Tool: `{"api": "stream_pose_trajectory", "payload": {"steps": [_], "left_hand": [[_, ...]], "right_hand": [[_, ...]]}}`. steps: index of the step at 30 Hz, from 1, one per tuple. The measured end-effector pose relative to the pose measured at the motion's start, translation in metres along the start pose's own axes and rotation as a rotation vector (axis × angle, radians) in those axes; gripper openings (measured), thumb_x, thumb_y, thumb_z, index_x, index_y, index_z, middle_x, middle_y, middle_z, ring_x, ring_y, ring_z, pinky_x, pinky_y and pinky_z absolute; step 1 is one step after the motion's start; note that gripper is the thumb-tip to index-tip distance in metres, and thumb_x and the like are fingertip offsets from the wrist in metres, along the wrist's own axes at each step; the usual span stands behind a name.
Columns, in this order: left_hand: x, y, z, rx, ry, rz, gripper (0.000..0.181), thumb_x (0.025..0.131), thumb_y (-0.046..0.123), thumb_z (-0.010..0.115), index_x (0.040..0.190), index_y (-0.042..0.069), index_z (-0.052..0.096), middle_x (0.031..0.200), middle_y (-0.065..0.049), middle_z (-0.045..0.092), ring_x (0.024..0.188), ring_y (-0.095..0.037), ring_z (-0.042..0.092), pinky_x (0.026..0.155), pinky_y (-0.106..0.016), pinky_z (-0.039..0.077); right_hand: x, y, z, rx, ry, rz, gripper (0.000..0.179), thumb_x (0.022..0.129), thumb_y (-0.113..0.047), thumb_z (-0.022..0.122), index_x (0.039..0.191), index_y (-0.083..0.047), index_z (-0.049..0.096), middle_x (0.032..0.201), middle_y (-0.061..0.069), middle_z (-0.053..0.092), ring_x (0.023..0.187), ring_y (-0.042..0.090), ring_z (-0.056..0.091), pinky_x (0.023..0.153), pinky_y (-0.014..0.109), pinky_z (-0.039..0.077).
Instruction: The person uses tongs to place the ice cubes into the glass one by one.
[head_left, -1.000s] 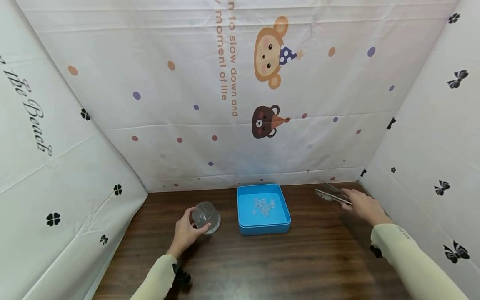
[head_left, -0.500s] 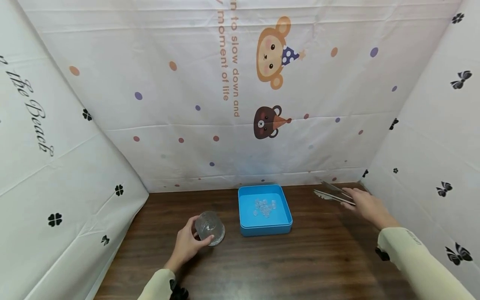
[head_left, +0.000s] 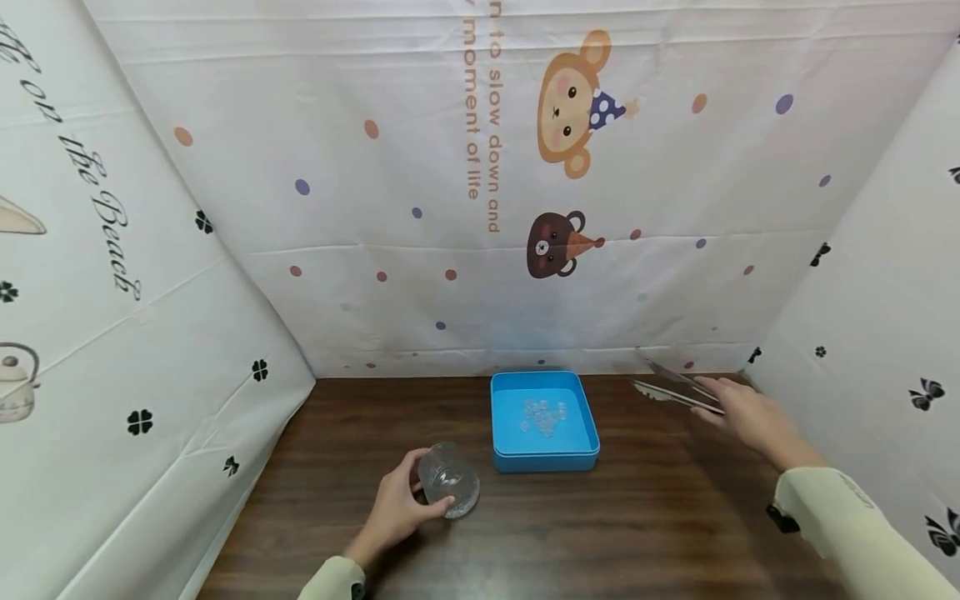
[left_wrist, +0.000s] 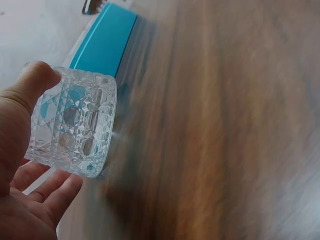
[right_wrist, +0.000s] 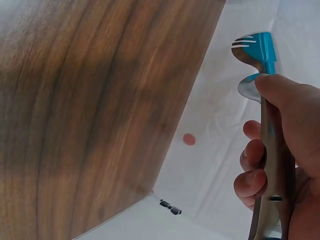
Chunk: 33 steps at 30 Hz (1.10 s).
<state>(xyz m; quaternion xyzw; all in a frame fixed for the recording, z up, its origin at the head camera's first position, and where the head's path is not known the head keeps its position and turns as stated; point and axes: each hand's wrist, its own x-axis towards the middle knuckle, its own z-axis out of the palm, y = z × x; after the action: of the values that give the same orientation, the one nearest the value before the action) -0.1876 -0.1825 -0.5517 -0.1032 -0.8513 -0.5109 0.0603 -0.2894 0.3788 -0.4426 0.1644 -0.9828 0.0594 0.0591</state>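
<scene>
Blue on the brown desk [head_left: 600, 533], a square tray [head_left: 547, 463] of clear cubes [head_left: 543, 416] lies between the left hand [head_left: 397, 504], gripping a cut-glass tumbler [head_left: 450, 479], and the right hand [head_left: 753, 418], holding metal tongs [right_wrist: 276, 175].

A clear glass [left_wrist: 75, 122] with a cut pattern of diamonds and ovals lies on its side as seen here, gripped by the person's left hand [left_wrist: 14, 132], which comes in from the glass's left. The thumb [left_wrist: 42, 80] presses the glass's upper side, and the fingers [left_wrist: 55, 192] curl close along its underside. Just above the glass is the smooth wall of a bright blue box [left_wrist: 102, 45]; patches of blue show through the glass. A small, dark shape [left_wrist: 94, 6], too blurred to name, sits at the top edge, past the box. Pale, whitish cloth [left_wrist: 40, 30] fills the area above and left of the glass. To the glass's right stretches a brown wood-grain tabletop [left_wrist: 215, 125], with a dark shadow below the glass.
</scene>
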Motion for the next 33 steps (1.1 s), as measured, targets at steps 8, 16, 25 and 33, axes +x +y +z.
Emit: {"api": "stream_pose_trajectory", "payload": {"steps": [8, 16, 25, 33], "left_hand": [[-0.008, 0.005, 0.013, -0.069, -0.095, 0.088, 0.074, 0.080, 0.033, 0.091, 0.138, 0.007, 0.054, 0.122, -0.012, 0.067, 0.112, -0.029, 0.067, 0.089, -0.033, 0.060], [-0.017, 0.012, 0.019, -0.095, -0.134, 0.094, 0.075, 0.080, 0.034, 0.090, 0.140, 0.009, 0.052, 0.125, -0.012, 0.065, 0.115, -0.030, 0.065, 0.092, -0.031, 0.059], [-0.024, 0.014, 0.030, -0.068, -0.129, 0.021, 0.081, 0.079, 0.044, 0.090, 0.142, 0.011, 0.052, 0.128, -0.009, 0.064, 0.119, -0.030, 0.063, 0.091, -0.031, 0.060], [-0.025, 0.021, 0.038, -0.078, -0.142, 0.022, 0.082, 0.079, 0.045, 0.089, 0.143, 0.012, 0.052, 0.126, -0.008, 0.065, 0.116, -0.028, 0.064, 0.091, -0.030, 0.059]], "right_hand": [[0.001, -0.010, -0.005, 0.001, 0.028, -0.018, 0.062, 0.095, -0.029, 0.075, 0.144, 0.001, 0.053, 0.134, 0.036, 0.057, 0.112, 0.055, 0.059, 0.072, 0.071, 0.053], [0.003, -0.024, -0.013, -0.003, 0.014, -0.029, 0.061, 0.096, -0.032, 0.073, 0.143, 0.002, 0.053, 0.134, 0.036, 0.057, 0.111, 0.056, 0.060, 0.069, 0.069, 0.054], [0.005, -0.039, -0.015, 0.017, 0.010, -0.071, 0.062, 0.096, -0.035, 0.074, 0.144, -0.001, 0.054, 0.134, 0.035, 0.058, 0.107, 0.053, 0.063, 0.067, 0.063, 0.057], [0.015, -0.049, -0.010, 0.025, 0.030, -0.095, 0.059, 0.096, -0.031, 0.074, 0.144, -0.002, 0.056, 0.133, 0.032, 0.061, 0.106, 0.050, 0.065, 0.064, 0.056, 0.058]]}}
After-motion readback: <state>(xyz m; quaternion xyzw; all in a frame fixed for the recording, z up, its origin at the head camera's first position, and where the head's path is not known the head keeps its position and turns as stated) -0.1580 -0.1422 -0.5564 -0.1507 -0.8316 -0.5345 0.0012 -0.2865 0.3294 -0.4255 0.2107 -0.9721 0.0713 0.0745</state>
